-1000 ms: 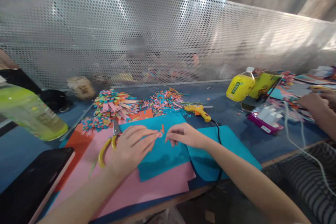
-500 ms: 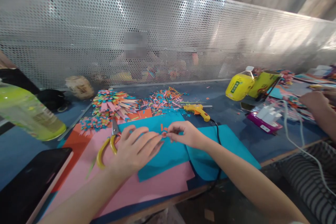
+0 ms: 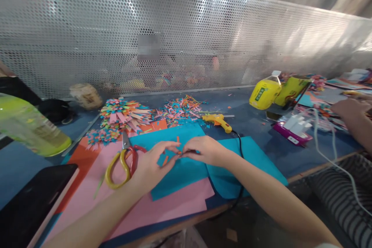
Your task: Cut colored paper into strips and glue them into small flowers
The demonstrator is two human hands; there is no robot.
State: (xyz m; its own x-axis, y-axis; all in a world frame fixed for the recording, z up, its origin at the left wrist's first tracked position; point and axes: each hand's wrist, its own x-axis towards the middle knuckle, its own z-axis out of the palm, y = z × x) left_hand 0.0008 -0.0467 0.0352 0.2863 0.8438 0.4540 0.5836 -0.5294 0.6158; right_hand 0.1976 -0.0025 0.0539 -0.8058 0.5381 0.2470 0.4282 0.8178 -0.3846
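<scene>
Over a blue paper sheet (image 3: 188,178), my left hand (image 3: 154,162) and my right hand (image 3: 206,150) meet at their fingertips. Both pinch one small orange paper piece (image 3: 179,153), partly covered by the fingers. An orange paper strip (image 3: 178,139) lies on the blue sheet just beyond the fingertips, and another orange strip (image 3: 165,160) shows between my left thumb and fingers. Scissors (image 3: 117,170) with yellow and red handles lie beside my left hand on pink paper (image 3: 174,205).
Behind are a cluster of folded paper pieces (image 3: 124,114), a heap of paper scraps (image 3: 181,108) and a yellow glue gun (image 3: 217,120) with a black cord. Bottles (image 3: 264,93) and a phone (image 3: 37,201) flank the papers. Another person's hand (image 3: 351,110) is at right.
My left hand has turned and its fingers have closed in, so the thumb now meets the piece, uncovering more of the scissors. My right fingers have curled downward around it.
</scene>
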